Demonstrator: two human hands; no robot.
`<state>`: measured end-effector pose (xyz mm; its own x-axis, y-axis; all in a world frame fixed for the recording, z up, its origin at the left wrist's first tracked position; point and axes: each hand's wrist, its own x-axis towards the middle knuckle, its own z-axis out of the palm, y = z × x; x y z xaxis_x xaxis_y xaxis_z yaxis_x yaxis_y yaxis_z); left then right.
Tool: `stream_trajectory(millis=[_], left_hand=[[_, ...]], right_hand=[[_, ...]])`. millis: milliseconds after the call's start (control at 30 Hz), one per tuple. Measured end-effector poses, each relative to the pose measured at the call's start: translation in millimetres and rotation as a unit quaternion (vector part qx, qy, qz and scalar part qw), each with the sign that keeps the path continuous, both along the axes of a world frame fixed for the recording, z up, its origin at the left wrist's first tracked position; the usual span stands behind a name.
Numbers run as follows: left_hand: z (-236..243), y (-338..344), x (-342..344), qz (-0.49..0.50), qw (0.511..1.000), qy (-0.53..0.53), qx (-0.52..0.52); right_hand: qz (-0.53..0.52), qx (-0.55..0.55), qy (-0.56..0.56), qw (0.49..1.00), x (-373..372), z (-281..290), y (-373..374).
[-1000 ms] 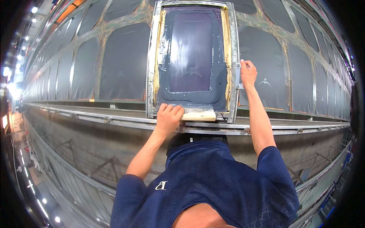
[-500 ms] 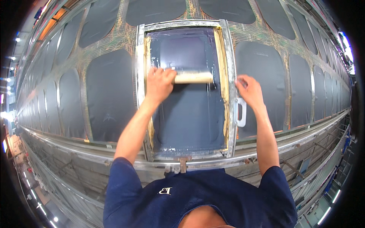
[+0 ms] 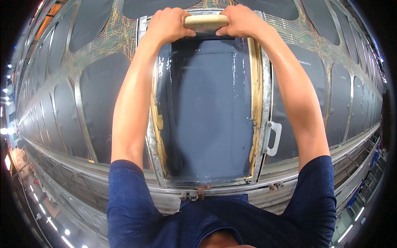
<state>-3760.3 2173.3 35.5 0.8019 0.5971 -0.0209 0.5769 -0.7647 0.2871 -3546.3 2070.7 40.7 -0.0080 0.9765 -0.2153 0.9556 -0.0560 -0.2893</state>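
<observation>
A squeegee with a pale wooden handle (image 3: 206,20) lies crosswise at the far end of a metal-framed printing screen (image 3: 266,95). My left hand (image 3: 169,25) grips its left end and my right hand (image 3: 242,24) grips its right end, thumbs on the near side. The squeegee's lower edge is mostly hidden by the handle and my hands. Below it stretches the dark mesh (image 3: 211,107), with wet, shiny streaks along both sides. Yellowish tape (image 3: 256,82) with ragged edges runs down the inside of the frame.
Dark rounded panels (image 3: 101,103) lie in rows on a long table covered with streaky coloured lines. A white handle (image 3: 273,139) sticks out from the frame's right side. Along the near edge runs a metal rail (image 3: 281,182) with clamps and a rusty bracket (image 3: 201,191).
The squeegee has moved away from me to the screen's far end. My right hand, free beside the frame before, now holds it together with my left. Both arms reach farther out.
</observation>
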Motion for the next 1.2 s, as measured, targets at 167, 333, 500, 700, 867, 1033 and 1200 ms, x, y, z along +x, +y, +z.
stream_trajectory(millis=[167, 333, 500, 700, 867, 1033, 1200], left_hand=[[2.3, -19.7, -8.2, -0.010, 0.999, 0.032, -0.012], [6.9, -99.4, -59.4, -0.013, 0.999, 0.033, -0.026], [10.2, -239.3, -133.9, -0.002, 0.997, 0.000, -0.073], [6.1, -365.1, -208.0, -0.041, 0.995, -0.088, -0.018], [8.1, -332.1, -191.3, -0.037, 0.998, -0.047, -0.027], [14.0, -183.3, -110.0, -0.035, 0.997, -0.053, 0.042], [9.0, -39.5, -30.3, -0.060, 0.997, -0.013, 0.051]], right_hand=[[-0.005, -0.009, 0.031, 0.999, -6.4, -11.7, -20.6], [0.033, 0.029, -0.013, 0.999, -56.3, -10.9, -100.6], [0.041, 0.036, 0.019, 0.998, -130.9, -2.0, -242.6], [0.039, 0.016, 0.053, 0.998, -199.4, 11.2, -367.5], [0.048, 0.000, 0.040, 0.998, -181.0, 14.7, -334.4], [0.050, 0.057, -0.002, 0.997, -97.0, 12.5, -184.9], [0.009, 0.017, 0.029, 0.999, -21.1, 1.2, -45.3]])
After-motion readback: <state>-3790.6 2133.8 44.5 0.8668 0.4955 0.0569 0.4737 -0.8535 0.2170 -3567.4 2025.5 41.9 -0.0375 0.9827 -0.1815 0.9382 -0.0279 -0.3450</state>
